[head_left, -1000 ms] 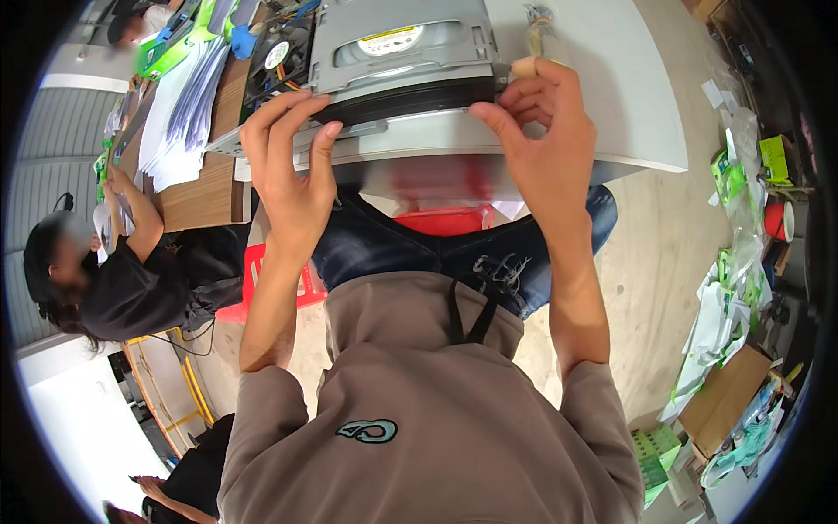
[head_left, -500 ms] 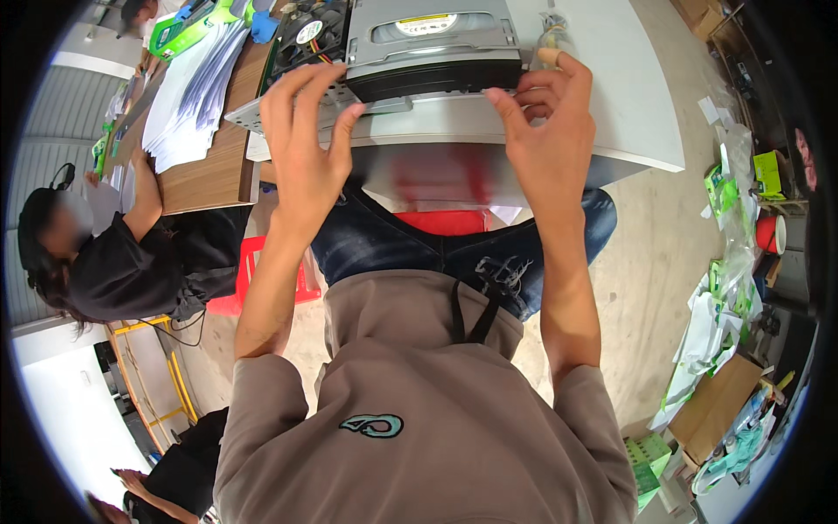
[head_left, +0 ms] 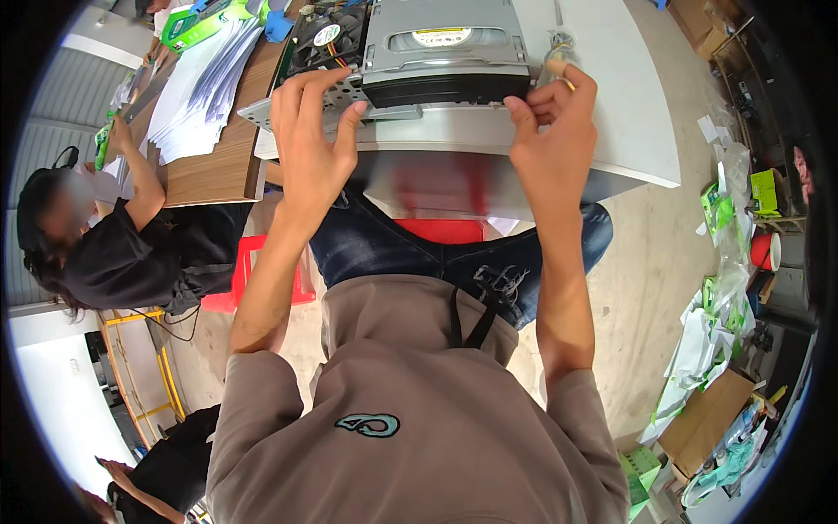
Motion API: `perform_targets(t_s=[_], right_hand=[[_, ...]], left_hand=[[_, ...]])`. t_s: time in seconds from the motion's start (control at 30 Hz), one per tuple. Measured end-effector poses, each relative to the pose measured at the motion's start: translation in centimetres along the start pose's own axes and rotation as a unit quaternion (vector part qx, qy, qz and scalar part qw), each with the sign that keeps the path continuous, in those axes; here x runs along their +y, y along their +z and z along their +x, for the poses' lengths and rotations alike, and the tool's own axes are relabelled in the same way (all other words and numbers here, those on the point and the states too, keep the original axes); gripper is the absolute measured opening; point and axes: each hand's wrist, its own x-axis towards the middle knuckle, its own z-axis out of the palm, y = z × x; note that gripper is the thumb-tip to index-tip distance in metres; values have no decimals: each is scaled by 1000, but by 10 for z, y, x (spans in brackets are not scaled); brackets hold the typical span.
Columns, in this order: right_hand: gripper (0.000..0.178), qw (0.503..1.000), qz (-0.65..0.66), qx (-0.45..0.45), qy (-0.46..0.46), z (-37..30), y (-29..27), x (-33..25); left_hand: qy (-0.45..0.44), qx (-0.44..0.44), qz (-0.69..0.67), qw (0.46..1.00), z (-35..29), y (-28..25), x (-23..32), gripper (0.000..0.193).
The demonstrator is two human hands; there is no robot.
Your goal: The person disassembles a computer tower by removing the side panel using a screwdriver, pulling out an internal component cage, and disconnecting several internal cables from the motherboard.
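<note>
A grey metal optical drive (head_left: pixel 445 52) with a black front sits before me, label side up. My left hand (head_left: pixel 312 135) is at its front left corner, fingers stretched over a perforated metal edge (head_left: pixel 342 94) and the thumb apart from them, close to the corner. At the front right corner is my right hand (head_left: pixel 554 127). Its thumb tip lies by the lower edge of the black front, while the bent fingers stay apart from it beside the drive. Neither hand closes round anything. A black fan (head_left: pixel 327 33) with coloured wires sits left of the drive.
The white table (head_left: pixel 642 131) carries a small clear bag (head_left: pixel 559 48) beyond my right hand. At left, a stack of papers (head_left: pixel 205 96) and a green package lie on a wooden table (head_left: pixel 209 179). A person in black (head_left: pixel 148 253) sits there. Boxes and plastic litter the floor at right.
Both thumbs have shifted outward toward the drive's front corners. The drive looks unmoved in its place; the whole view has shifted slightly. The person at left has raised a hand.
</note>
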Motion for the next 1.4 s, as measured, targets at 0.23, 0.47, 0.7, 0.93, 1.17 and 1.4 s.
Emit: perform_targets(t_s=[0.23, 0.47, 0.7, 0.93, 1.17, 1.4], right_hand=[[47, 993, -43, 80, -72, -13, 2, -14], [30, 914, -88, 62, -391, 9, 20, 9], [64, 960, -118, 68, -245, 18, 15, 2], [57, 965, -73, 91, -236, 19, 15, -2], [78, 964, -100, 43, -243, 20, 13, 1], [82, 985, -13, -44, -165, 14, -6, 16]], left_hand=[[6, 12, 21, 1000, -2, 3, 3, 34], [6, 36, 30, 999, 2, 10, 5, 39], [-8, 80, 66, 995, 4, 21, 5, 46], [-10, 81, 46, 996, 0, 21, 9, 48], [-11, 89, 62, 994, 1, 28, 3, 49], [9, 75, 42, 996, 2, 21, 0, 45]])
